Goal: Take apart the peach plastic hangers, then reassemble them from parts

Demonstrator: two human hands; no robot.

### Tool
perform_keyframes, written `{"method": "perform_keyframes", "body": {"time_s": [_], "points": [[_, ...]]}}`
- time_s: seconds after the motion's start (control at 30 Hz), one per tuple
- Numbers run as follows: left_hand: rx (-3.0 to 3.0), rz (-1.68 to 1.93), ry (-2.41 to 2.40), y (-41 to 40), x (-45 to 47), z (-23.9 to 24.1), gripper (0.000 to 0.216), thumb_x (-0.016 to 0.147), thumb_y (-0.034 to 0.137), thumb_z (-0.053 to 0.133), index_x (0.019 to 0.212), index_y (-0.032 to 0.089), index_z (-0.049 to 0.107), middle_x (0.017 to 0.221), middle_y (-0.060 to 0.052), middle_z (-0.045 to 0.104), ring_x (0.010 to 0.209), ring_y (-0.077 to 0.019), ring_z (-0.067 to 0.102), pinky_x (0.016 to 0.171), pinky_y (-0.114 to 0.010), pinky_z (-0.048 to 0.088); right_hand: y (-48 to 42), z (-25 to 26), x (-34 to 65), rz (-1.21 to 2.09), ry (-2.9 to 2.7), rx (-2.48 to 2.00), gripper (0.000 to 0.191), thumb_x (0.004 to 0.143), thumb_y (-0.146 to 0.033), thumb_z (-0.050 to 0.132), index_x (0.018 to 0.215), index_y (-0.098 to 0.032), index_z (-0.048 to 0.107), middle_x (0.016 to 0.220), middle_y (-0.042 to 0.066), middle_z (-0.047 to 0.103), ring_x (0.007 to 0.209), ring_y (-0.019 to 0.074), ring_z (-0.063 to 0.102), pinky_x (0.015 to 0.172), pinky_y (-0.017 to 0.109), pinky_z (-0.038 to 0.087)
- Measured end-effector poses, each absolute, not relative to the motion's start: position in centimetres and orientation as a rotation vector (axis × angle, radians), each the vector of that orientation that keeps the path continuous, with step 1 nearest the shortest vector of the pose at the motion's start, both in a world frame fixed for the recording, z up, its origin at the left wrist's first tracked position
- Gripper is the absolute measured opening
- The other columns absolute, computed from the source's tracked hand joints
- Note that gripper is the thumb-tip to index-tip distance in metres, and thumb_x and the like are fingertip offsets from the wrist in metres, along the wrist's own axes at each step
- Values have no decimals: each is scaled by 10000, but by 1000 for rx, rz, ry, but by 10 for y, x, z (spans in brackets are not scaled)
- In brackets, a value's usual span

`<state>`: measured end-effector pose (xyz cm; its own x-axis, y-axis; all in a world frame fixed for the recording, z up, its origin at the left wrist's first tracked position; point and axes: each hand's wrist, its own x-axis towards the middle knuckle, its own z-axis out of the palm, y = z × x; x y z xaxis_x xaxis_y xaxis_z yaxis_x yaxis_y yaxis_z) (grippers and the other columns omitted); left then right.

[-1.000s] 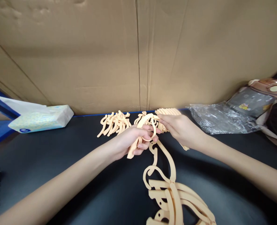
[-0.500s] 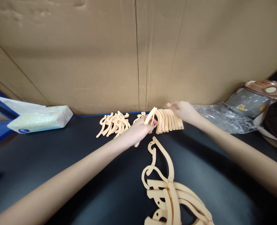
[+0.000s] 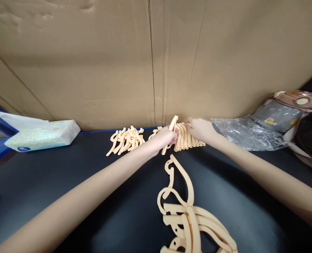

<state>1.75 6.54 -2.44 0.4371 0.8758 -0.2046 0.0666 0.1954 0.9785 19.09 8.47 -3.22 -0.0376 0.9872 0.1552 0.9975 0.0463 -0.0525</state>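
Head view: on the near part of the desk (image 3: 52,172), an overlapping heap of cream curved pieces (image 3: 195,230) lay with its hooked parts toward the left. From the far side of this heap, a single curved strip (image 3: 184,174) extended away from the wearer; its tip stopped short of the hands.

Beyond that tip, the left hand (image 3: 164,138) was positioned above the desk. Its fingers were grasping a held piece (image 3: 173,123). The long axis of this part stood steeply, with the upper end leaning right and the lower end projecting below the fist.

Just right of the left fingers, a row of cream strips (image 3: 185,138) lay side by side. Their long axes ran from near to far. The right hand (image 3: 200,129) was located over the far right part of the row, fingers directed left toward the far ends. The right hand was nearer to those ends; the left was nearer to the row's left edge. Whether the right fingers held a strip could not be determined, as the tips were blurred.

Left of the left hand lay a pile of hooks (image 3: 128,140). A tissue pack (image 3: 43,135) occupied the far left; a clear plastic bag (image 3: 240,131) lay to the right. A cardboard panel (image 3: 92,70) stood behind.
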Motion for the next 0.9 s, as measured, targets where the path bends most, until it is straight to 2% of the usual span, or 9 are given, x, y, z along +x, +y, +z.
{"method": "perform_keyframes", "body": {"time_s": [0.23, 0.33, 0.4, 0.5, 0.57, 0.63, 0.73, 0.83, 0.9], "points": [[1274, 731, 1014, 67, 21, -28, 219, 584, 23, 496, 739, 170, 546, 783, -39, 588, 809, -167, 588, 716, -268, 493, 76, -33, 198, -21, -2197, -1966, 376, 916, -251, 327, 1191, -158, 566, 905, 135, 713, 798, 263, 662, 651, 335, 414], [1298, 745, 1032, 66, 20, -25, 147, 642, 55, 547, 734, 168, 535, 758, -31, 568, 736, -142, 564, 650, -238, 471, 73, -30, 199, 8, -2161, -1910, 352, 909, -249, 359, 1171, -155, 574, 869, 129, 710, 777, 266, 655, 645, 334, 410], [1317, 760, 1051, 65, 18, -20, 75, 748, 195, 589, 735, 175, 518, 713, -19, 537, 609, -114, 507, 532, -220, 410, 67, -23, 196, 36, -2134, -1834, 330, 929, -302, 369, 1135, -170, 589, 847, 99, 705, 785, 245, 645, 655, 318, 410], [1360, 793, 1071, 64, 14, -13, 406, 864, 564, 466, 701, 192, 480, 608, 7, 445, 447, -83, 343, 406, -225, 246, 54, -10, 184, 151, -2132, -1658, 460, 979, -453, 261, 982, -192, 639, 732, 35, 666, 696, 174, 610, 639, 278, 412], [1415, 845, 1081, 63, 12, -10, 508, 856, 664, 408, 673, 194, 461, 601, 6, 427, 453, -82, 337, 406, -228, 228, 44, -2, 173, 431, -2102, -1403, 571, 985, -497, 191, 876, -176, 651, 691, 20, 630, 607, 131, 563, 610, 259, 420], [1472, 930, 1106, 60, 10, -9, 474, 873, 621, 443, 681, 188, 451, 671, -7, 467, 540, -91, 423, 448, -211, 294, 36, 2, 162, 677, -2052, -1179, 493, 946, -525, 338, 817, -163, 647, 717, 20, 626, 635, 125, 555, 618, 257, 431], [1523, 1010, 1145, 54, 4, -4, 355, 931, 481, 435, 738, 183, 448, 785, -24, 514, 665, -106, 504, 527, -195, 382, 32, 2, 151, 885, -1926, -1054, 290, 839, -440, 580, 870, -161, 652, 825, 36, 663, 750, 150, 589, 652, 268, 457], [1568, 976, 1125, 49, -7, 6, 287, 946, 399, 396, 793, 177, 492, 804, -38, 543, 700, -135, 544, 540, -218, 433, 35, 1, 152, 991, -1738, -1098, 225, 819, -354, 601, 903, -157, 670, 849, 46, 685, 775, 163, 618, 667, 283, 483], [1611, 962, 1103, 49, -17, 15, 251, 922, 357, 427, 785, 171, 523, 806, -39, 557, 747, -147, 561, 577, -226, 456, 39, 3, 158, 953, -1674, -1128, 246, 835, -362, 585, 929, -162, 693, 863, 47, 697, 775, 162, 624, 681, 289, 487]]}}
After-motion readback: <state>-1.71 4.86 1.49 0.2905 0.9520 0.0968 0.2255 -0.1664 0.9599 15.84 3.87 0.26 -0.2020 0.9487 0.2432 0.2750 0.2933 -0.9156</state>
